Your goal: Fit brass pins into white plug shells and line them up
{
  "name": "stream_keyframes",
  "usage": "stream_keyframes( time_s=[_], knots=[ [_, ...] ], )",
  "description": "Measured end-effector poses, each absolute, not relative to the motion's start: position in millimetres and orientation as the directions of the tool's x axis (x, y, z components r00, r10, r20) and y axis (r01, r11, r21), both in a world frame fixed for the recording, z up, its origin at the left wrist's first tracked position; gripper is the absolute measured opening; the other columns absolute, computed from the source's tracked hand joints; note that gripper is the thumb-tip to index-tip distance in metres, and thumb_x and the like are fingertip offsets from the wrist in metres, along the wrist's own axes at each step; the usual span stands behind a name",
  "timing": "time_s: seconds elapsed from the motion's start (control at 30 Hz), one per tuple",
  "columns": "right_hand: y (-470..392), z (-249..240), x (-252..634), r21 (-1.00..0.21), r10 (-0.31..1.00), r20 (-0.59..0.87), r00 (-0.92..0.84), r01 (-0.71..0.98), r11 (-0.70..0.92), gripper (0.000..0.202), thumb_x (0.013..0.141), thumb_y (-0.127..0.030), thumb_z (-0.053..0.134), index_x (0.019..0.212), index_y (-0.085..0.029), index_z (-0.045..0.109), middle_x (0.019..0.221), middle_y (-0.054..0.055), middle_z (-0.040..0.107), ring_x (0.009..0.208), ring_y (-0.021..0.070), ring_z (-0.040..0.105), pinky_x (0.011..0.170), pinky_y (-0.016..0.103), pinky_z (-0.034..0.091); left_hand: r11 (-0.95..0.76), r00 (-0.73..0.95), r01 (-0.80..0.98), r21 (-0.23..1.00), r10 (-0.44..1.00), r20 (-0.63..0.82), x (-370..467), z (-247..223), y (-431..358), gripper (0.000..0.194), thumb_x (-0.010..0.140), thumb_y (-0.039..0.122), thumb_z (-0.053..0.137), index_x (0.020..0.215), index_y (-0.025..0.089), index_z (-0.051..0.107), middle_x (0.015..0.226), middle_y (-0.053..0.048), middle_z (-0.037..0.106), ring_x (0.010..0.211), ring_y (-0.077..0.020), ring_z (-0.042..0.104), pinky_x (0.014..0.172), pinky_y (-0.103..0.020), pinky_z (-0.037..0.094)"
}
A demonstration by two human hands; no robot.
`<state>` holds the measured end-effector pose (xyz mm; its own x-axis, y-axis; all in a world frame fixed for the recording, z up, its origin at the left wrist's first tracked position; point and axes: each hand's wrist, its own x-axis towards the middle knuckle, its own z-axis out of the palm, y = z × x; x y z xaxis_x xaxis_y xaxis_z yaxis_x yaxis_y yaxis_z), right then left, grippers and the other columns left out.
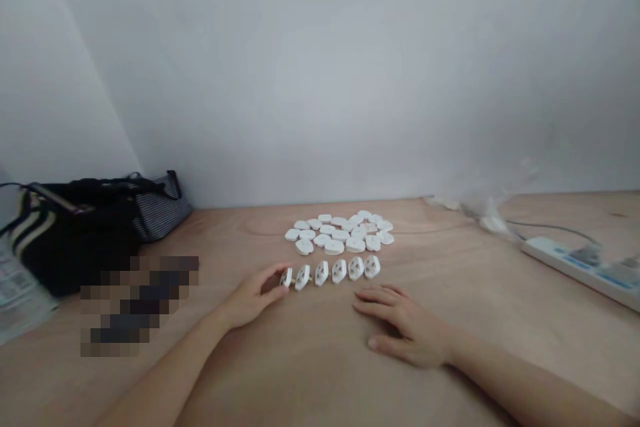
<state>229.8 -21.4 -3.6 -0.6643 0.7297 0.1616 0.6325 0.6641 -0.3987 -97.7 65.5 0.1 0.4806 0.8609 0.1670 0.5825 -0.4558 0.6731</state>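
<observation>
Between the thumb and fingers of my left hand (261, 293) is the leftmost white plug adapter (285, 278), at the end of a row of several. The adapters in the row stand on edge, their faces with dark holes towards me; brass-coloured pins show behind the second adapter (303, 277). At the row's right end stands another white adapter (371, 267). My right hand (400, 327) lies on the table just in front of that end, fingers stretched out and thumb apart, holding nothing. Behind the row, many white plug pieces (341, 235) lie flat in a loose cluster.
The wooden table (280, 373) meets a pale wall (320, 80) at the back. A black bag (80, 233) and a striped bag (157, 207) stand at the left, near a blurred-out patch (145, 303). Clear plastic (487, 207) and a white power strip (580, 267) lie at the right.
</observation>
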Motion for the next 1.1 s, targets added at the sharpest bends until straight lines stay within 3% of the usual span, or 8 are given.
stream_keyframes(
  time_s=[0.17,0.4,0.57,0.8,1.0,1.1],
  knots=[
    [-21.2,-4.1,230.6,-0.406,0.729,0.171,-0.663,0.627,0.665,0.058,0.083,-0.050,0.050,0.134,-0.025,0.040,0.138,0.010,0.042,0.125,0.0271,0.037,0.104,0.049,0.025,-0.485,0.369,0.618,0.618,0.874,0.316,-96.1,17.5,59.0,0.043,0.084,0.039,0.048,0.123,0.020,0.049,0.102,-0.006,0.062,0.093,-0.0233,0.058,0.085,-0.036,0.046],
    [-21.0,-4.5,230.3,-0.403,0.727,0.184,-0.661,0.624,0.670,0.057,0.082,-0.049,0.050,0.133,-0.024,0.041,0.137,0.011,0.042,0.125,0.0273,0.038,0.104,0.049,0.024,-0.581,0.550,0.387,0.716,0.769,0.327,-47.4,22.2,18.3,0.030,0.085,0.032,0.051,0.111,0.018,0.049,0.092,-0.005,0.059,0.084,-0.0182,0.057,0.077,-0.028,0.047],
    [-20.9,-6.4,230.8,-0.403,0.732,0.184,-0.655,0.629,0.665,0.058,0.081,-0.049,0.052,0.133,-0.026,0.040,0.137,0.010,0.043,0.125,0.0271,0.038,0.104,0.050,0.024,-0.586,0.612,0.262,0.767,0.715,0.337,-16.7,-0.3,3.0,0.024,0.077,0.022,0.062,0.096,0.018,0.048,0.099,-0.006,0.055,0.088,-0.0177,0.056,0.080,-0.029,0.046],
    [-19.8,-8.0,231.4,-0.390,0.718,0.193,-0.669,0.619,0.682,0.058,0.082,-0.048,0.052,0.134,-0.026,0.038,0.138,0.009,0.041,0.126,0.0261,0.037,0.104,0.048,0.025,-0.597,0.611,0.336,0.728,0.726,0.314,-7.2,-0.1,4.5,0.036,0.075,0.020,0.064,0.108,0.019,0.050,0.099,-0.005,0.058,0.089,-0.0186,0.055,0.080,-0.030,0.046],
    [-20.8,-7.2,231.0,-0.391,0.734,0.192,-0.652,0.635,0.666,0.058,0.083,-0.049,0.050,0.134,-0.025,0.039,0.138,0.010,0.042,0.126,0.0264,0.037,0.104,0.049,0.024,-0.695,0.664,0.311,0.649,0.647,0.375,-7.4,4.0,4.5,0.023,0.077,0.021,0.064,0.098,0.017,0.058,0.104,-0.007,0.059,0.097,-0.0201,0.055,0.088,-0.032,0.042],
    [-21.2,-7.0,230.6,-0.390,0.734,0.189,-0.653,0.636,0.666,0.059,0.082,-0.049,0.051,0.134,-0.024,0.038,0.137,0.011,0.043,0.125,0.0263,0.038,0.104,0.049,0.025,-0.667,0.642,0.346,0.660,0.681,0.352,-8.6,3.1,3.8,0.032,0.076,0.025,0.066,0.105,0.018,0.056,0.104,-0.007,0.059,0.095,-0.0207,0.056,0.086,-0.032,0.043]
  ],
)
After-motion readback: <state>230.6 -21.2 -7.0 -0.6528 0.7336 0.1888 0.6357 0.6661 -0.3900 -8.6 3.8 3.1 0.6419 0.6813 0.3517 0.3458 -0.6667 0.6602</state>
